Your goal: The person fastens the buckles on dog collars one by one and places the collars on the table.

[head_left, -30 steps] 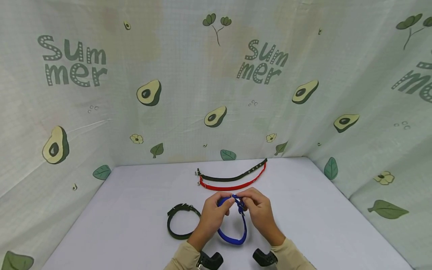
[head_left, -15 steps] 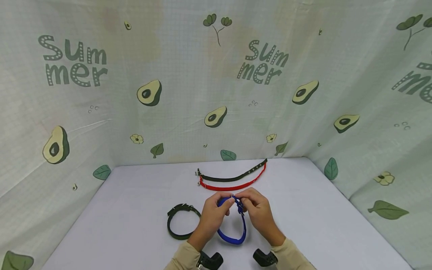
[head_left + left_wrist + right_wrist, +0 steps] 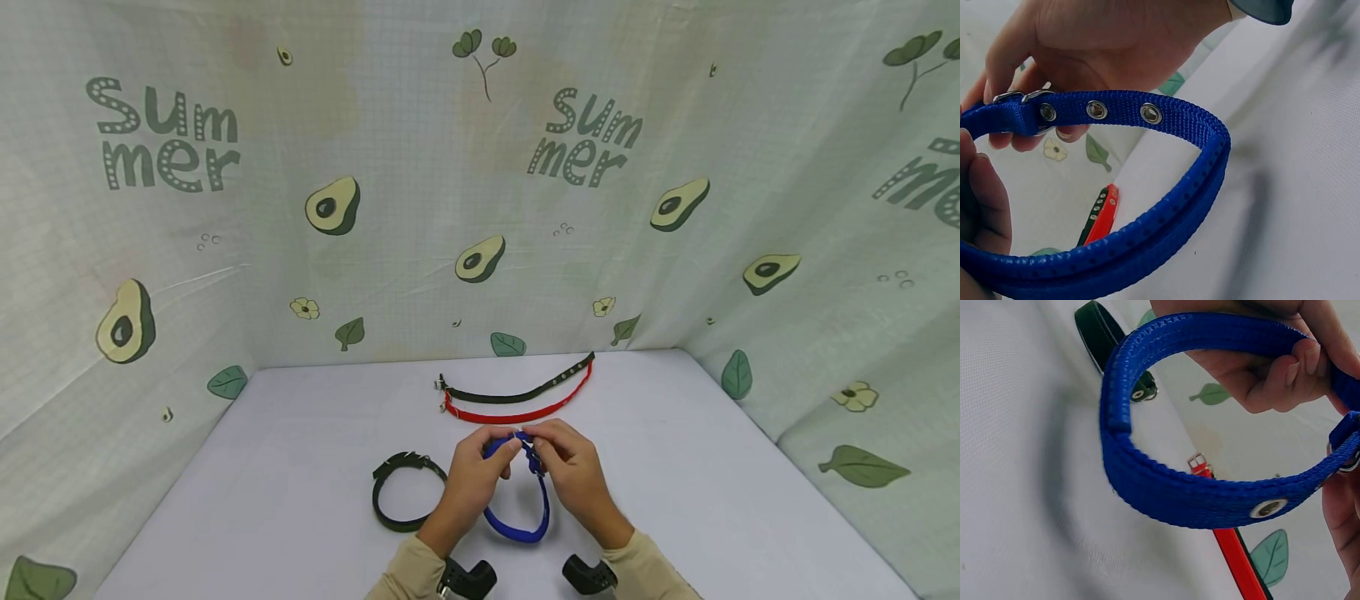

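A blue dog collar (image 3: 517,535), fastened into a loop, hangs between the two hands above the table. My left hand (image 3: 474,473) grips it at the upper left, with fingers curled round the padded band (image 3: 1222,328). The right hand (image 3: 576,468) pinches the strap near the metal buckle (image 3: 1025,97), its fingertips close to those of the left. Metal eyelets (image 3: 1150,113) dot the strap in the left wrist view. The tip of the strap is partly hidden by fingers.
A dark green collar (image 3: 380,504), closed in a ring, lies on the white table (image 3: 300,500), left of the left forearm. Farther back, a black collar (image 3: 495,399) and a red collar (image 3: 498,418) lie stretched out together. A printed curtain (image 3: 405,150) stands behind.
Both hands keep hold of the blue collar in nearly the same place. Only slight movements show in the right fingers and the hanging loop.
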{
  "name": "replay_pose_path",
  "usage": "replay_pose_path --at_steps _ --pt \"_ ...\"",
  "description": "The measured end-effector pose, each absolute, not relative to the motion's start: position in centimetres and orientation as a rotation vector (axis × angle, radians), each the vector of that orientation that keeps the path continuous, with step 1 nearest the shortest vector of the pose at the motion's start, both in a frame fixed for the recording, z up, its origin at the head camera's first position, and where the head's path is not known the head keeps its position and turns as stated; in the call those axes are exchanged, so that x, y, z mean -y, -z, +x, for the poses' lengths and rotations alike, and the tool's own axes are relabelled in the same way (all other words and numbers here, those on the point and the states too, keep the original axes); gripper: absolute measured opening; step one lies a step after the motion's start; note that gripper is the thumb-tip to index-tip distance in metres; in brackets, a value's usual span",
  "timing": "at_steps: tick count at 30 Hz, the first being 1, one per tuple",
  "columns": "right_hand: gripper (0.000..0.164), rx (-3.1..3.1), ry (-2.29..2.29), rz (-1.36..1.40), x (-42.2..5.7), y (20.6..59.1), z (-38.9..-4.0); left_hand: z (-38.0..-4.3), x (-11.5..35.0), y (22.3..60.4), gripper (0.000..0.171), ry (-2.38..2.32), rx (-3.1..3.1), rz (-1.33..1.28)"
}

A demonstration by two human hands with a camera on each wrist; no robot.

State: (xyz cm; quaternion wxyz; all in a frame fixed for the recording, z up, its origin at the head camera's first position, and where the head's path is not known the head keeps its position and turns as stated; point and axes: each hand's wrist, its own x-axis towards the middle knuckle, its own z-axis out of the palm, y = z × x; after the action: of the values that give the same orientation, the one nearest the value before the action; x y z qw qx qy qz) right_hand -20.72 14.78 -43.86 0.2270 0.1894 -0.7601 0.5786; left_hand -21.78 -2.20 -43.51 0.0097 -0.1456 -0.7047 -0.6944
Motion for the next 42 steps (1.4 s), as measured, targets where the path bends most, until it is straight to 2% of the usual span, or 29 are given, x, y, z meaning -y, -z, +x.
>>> replay_pose_path --at_steps 6,17,37,42 --pt "0.016 2.141 -1.692 0.344 -13.5 41.5 -18.9 -22.0 2.5 43.7 0.032 2.175 2.196 -0.443" --pt "0.015 2.149 -1.682 0.443 -14.6 44.4 -20.9 -22.3 2.6 43.9 0.032 2.188 2.189 -0.46" --pt "0.026 2.154 -1.678 0.696 -15.1 45.1 -21.3 -22.3 2.9 44.3 0.036 2.26 2.151 -0.377" --pt "0.033 2.216 -1.659 0.679 -14.7 45.1 -21.3 -22.4 3.1 44.4 0.037 2.29 2.139 -0.351"
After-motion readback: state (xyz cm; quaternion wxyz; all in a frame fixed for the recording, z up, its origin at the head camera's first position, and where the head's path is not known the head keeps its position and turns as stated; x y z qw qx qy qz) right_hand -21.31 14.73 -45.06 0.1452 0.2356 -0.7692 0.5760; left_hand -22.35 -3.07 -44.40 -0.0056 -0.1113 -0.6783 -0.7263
